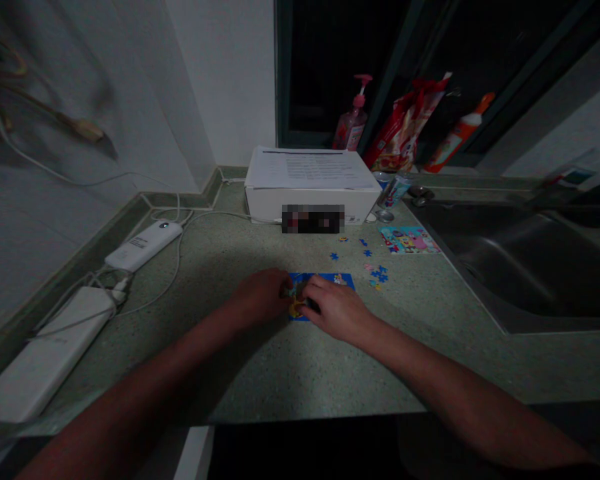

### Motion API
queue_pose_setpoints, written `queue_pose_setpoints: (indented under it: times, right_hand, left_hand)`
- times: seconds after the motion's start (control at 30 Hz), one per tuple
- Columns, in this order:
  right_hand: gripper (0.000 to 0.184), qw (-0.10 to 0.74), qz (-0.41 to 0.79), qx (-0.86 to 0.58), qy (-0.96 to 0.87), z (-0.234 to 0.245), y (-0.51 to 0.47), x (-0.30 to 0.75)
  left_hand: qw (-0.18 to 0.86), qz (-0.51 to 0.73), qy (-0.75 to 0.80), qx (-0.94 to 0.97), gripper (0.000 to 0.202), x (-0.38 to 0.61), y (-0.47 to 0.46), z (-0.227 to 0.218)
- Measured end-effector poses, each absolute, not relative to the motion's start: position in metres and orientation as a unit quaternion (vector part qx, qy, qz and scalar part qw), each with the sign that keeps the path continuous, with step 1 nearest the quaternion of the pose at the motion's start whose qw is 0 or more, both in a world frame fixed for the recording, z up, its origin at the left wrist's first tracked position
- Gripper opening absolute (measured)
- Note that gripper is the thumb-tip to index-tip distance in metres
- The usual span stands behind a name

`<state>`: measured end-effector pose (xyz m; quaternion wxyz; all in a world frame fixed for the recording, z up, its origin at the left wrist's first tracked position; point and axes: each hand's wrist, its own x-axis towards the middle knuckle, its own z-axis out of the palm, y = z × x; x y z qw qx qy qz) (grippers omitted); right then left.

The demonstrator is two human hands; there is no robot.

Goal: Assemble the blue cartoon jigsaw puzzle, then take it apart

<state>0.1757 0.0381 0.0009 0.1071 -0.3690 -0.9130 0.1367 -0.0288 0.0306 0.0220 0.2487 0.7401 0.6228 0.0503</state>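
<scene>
A small blue jigsaw puzzle (349,281) with a cartoon picture lies flat on the counter, partly covered by both hands. My left hand (266,293) is closed at its left edge, with the fingertips touching the picture. Over its middle, my right hand (337,308) is curled, thumb and fingers bent together near a yellow part of the picture. Whether a loose piece sits between those fingers is hidden. Several loose puzzle pieces (380,274) are scattered to the right and behind, among them a blue piece (334,256).
A colourful picture card (410,241) lies beside the metal sink (545,260). Behind stands a white box (310,180) with papers on top. Power banks (145,245) and a white power strip (55,353) with cables lie left. A pump bottle (351,123) stands near the window.
</scene>
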Motion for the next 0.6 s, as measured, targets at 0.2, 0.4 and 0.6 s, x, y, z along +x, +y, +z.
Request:
queue_pose_setpoints:
  times: [0.2, 0.4, 0.6]
  right_hand:
    - [0.008, 0.111, 0.132, -0.376, -0.91, -0.0026, 0.0373, 0.1753]
    - [0.002, 0.117, 0.14, -0.376, -0.909, -0.0024, 0.0374, 0.1755]
    - [0.007, 0.126, 0.134, -0.357, -0.916, -0.0045, 0.0379, 0.1749]
  left_hand:
    - [0.248, 0.057, 0.623, 0.74, 0.012, -0.029, 0.0296, 0.0217]
    - [0.255, 0.055, 0.626, 0.735, 0.014, -0.029, 0.0308, 0.0191]
    - [0.253, 0.061, 0.618, 0.742, 0.009, -0.0289, 0.0304, 0.0191]
